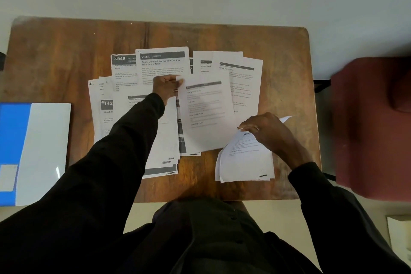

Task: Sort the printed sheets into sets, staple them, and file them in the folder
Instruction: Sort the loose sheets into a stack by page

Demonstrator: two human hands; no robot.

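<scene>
Your wooden table has the blue folder at its left edge and the printed sheets spread overlapping across its middle. Near the front right, your right hand grips a small stack by its curled top edge. Your left hand pinches the top corner of one loose sheet in the spread.

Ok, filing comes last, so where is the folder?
Head view: the blue folder lies at the table's left edge, left of the spread sheets.
</scene>
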